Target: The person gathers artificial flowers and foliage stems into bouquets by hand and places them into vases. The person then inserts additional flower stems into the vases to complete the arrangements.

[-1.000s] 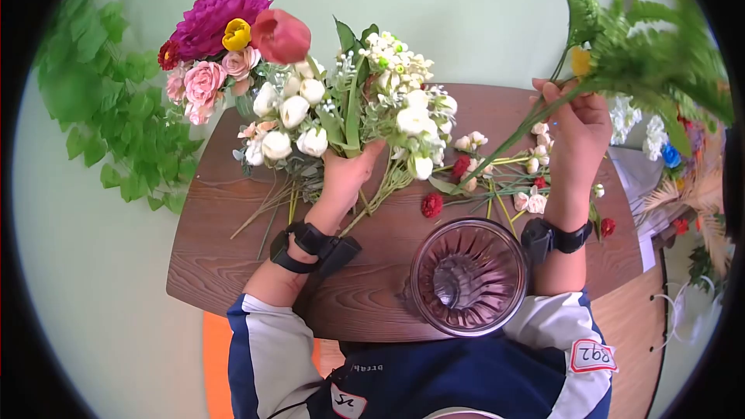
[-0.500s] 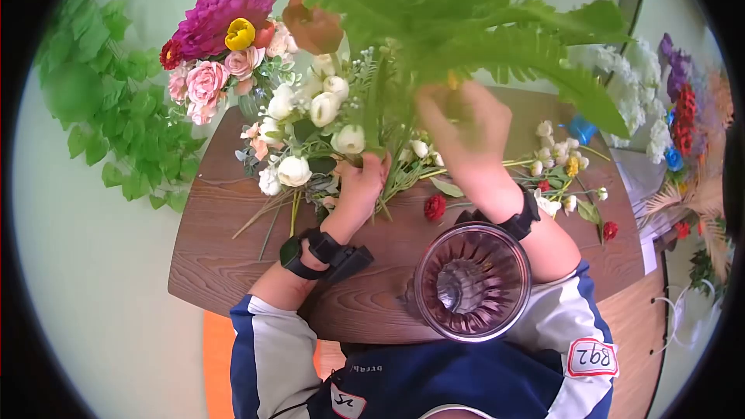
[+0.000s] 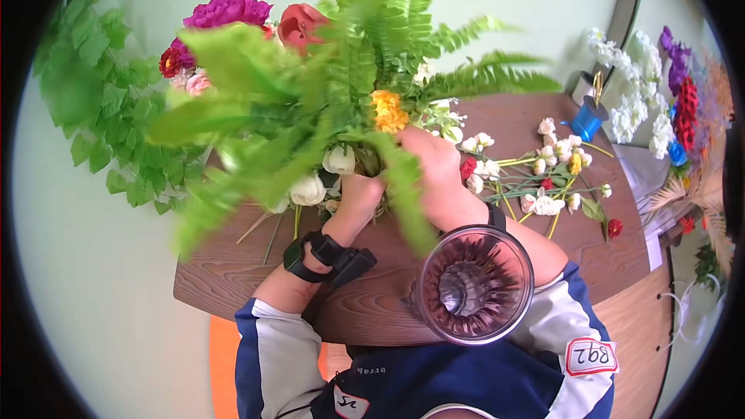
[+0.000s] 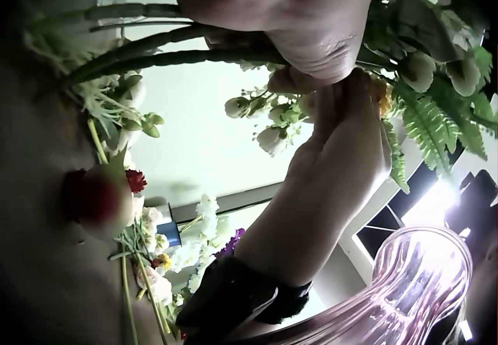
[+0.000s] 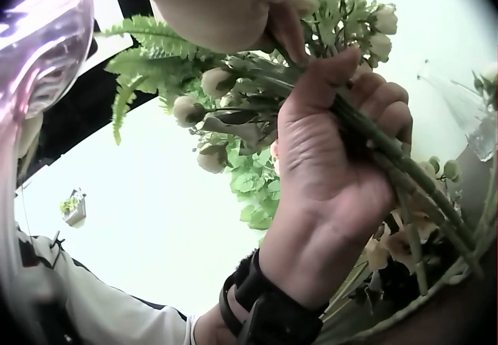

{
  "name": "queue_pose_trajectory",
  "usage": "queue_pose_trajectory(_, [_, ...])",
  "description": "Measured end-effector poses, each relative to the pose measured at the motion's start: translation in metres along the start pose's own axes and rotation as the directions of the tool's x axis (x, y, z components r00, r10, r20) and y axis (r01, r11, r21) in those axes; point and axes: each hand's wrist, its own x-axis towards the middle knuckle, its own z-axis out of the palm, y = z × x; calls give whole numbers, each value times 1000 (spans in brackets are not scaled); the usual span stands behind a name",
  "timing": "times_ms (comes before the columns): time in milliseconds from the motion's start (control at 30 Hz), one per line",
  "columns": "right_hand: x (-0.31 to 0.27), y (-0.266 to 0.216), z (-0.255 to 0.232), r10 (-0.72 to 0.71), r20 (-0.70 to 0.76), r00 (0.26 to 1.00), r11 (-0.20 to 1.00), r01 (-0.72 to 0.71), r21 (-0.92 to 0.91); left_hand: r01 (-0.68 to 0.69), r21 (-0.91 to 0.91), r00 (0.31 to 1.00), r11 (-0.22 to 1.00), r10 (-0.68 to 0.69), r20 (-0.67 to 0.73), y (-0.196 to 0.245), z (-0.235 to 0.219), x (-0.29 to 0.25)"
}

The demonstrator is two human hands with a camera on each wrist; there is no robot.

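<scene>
My left hand (image 3: 360, 203) grips a bundle of flower stems (image 5: 412, 174), fingers wrapped round them. White tulips (image 3: 340, 160) and a red tulip (image 3: 301, 25) belong to the blooms above it. Right against that hand, my right hand (image 3: 436, 164) pinches a leafy green fern (image 3: 392, 46) beside a yellow flower (image 3: 389, 112). The fronds spread over the bunch and hide much of it in the head view. In the right wrist view, the right hand's fingertips (image 5: 289, 37) reach the stems just above the left thumb.
A purplish ribbed glass vase (image 3: 475, 285) stands at the front of the wooden table (image 3: 365, 302), by the right forearm. Loose small flowers (image 3: 547, 203) lie at right, near a blue ribbon spool (image 3: 588, 118). Further flowers (image 3: 687, 118) stand beyond the right edge; leafy vines (image 3: 116, 124) hang left.
My right hand has brought the fern from the far right to the bunch, and its fronds now cover the flowers. The left hand keeps its grip on the stems, shifted slightly right.
</scene>
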Motion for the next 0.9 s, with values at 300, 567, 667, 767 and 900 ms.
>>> queue_pose_trajectory(300, [-12, 4, 8, 142, -126, 982, 974, -116, 196, 117, -395, 975, 911, -182, -129, -68, 1, 0])
queue_pose_trajectory(567, [-23, 14, 6, 34, 38, 999, 984, -41, 171, 309, -428, 948, 850, -311, 66, -59, -5, 7])
queue_pose_trajectory(667, [-25, 15, 0, -60, -54, 997, 978, 70, 198, 62, -163, 997, 985, -70, -40, -48, -5, 4])
queue_pose_trajectory(767, [-42, 23, 1, -58, 29, 998, 977, 51, 206, -142, 188, 990, 972, 140, 21, -76, -18, 16])
queue_pose_trajectory(900, [-37, 24, 3, -118, 85, 989, 969, 96, 226, 156, -179, 971, 971, -184, -152, -64, -9, 8])
